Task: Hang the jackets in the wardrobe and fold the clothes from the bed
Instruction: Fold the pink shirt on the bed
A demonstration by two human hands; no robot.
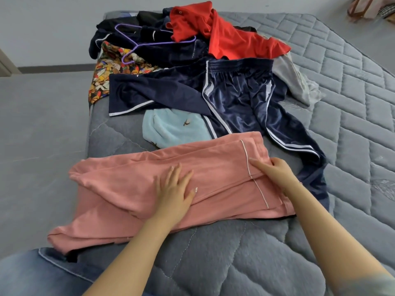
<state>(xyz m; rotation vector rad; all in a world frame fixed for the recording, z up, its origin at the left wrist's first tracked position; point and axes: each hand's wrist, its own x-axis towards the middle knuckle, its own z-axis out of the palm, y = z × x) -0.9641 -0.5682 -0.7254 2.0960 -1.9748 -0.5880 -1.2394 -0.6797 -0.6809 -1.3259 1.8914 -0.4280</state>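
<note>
A pink garment with white piping (132, 184) lies partly folded across the near end of the grey quilted bed (352, 103). My left hand (176, 189) presses flat on its middle, fingers straight. At the garment's right end, my right hand (272, 167) grips a fold of the pink cloth by the piping. Behind it lie a light blue fleece item (173, 129) and navy track trousers with white stripes (235, 97). Farther back a red shirt (224, 37) tops a pile of dark clothes.
A purple hanger (136, 47) rests on the dark pile, beside a patterned multicoloured cloth (106, 75). A grey garment (297, 80) lies right of the trousers. Grey floor runs along the bed's left side. A bag stands at the far right corner (363, 9).
</note>
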